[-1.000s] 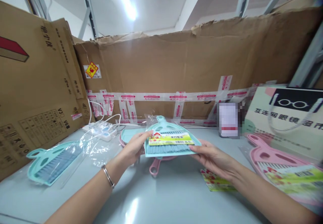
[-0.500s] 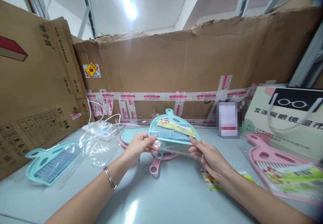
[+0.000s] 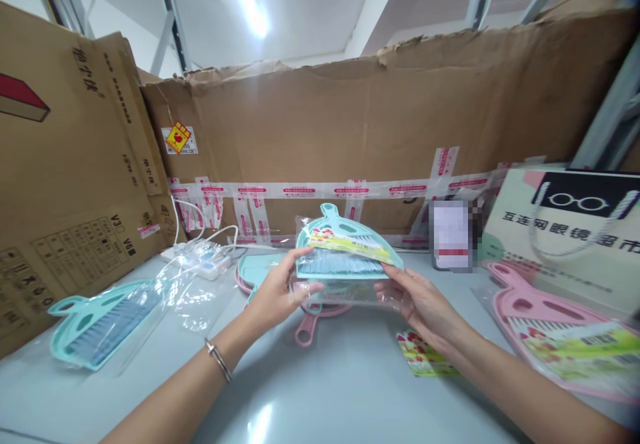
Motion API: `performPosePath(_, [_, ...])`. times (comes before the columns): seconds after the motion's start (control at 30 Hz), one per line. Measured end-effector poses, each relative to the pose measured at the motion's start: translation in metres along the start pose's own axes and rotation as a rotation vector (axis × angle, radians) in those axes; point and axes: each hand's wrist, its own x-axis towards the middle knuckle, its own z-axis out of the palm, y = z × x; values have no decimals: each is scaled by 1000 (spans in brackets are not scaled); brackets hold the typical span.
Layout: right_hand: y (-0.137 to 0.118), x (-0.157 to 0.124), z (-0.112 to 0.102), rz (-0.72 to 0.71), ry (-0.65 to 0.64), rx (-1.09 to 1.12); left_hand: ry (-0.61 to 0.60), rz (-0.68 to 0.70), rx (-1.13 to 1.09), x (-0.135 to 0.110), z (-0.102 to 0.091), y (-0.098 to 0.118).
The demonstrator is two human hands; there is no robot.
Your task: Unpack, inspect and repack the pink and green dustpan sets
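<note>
Between my hands, above the table, is a turquoise dustpan and brush set (image 3: 345, 264) in a clear plastic bag, with a yellow-green printed card across its bristles. My left hand (image 3: 283, 289) grips the left edge of the bagged set, its thumb low and its fingers at the side. My right hand (image 3: 413, 297) pinches the lower right corner. Under and behind the set, partly hidden, lie more turquoise dustpan pieces (image 3: 257, 268) and a pink one with a ring handle (image 3: 306, 332). A printed card (image 3: 419, 356) rests on the table below my right forearm.
At left lies another bagged turquoise set (image 3: 105, 327), near a power strip with white cables (image 3: 213, 261). A bagged pink set (image 3: 555, 317) lies at right before a paper bag (image 3: 565, 231). Cardboard boxes (image 3: 310, 124) wall the back and left; a phone-like object (image 3: 451, 234) stands at the back.
The bagged turquoise set has risen slightly and tilted. My left hand's fingers have shifted up its left side, while the right hand keeps hold of the right corner.
</note>
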Motion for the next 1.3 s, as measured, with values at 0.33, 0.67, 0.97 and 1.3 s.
performPosePath(0.33, [-3, -2, 0, -79, -125, 50, 34, 128, -50, 0, 6, -4])
performPosePath(0.67, [-1, 1, -3, -36, -44, -111, 184, 38, -95, -2, 12, -3])
performPosePath(0.97, [1, 0, -9, -382, -392, -278, 353, -77, -327, 4, 8, -6])
performPosePath(1.3, [8, 0, -5, -492, 64, -368, 325, -80, -411, 1, 20, -9])
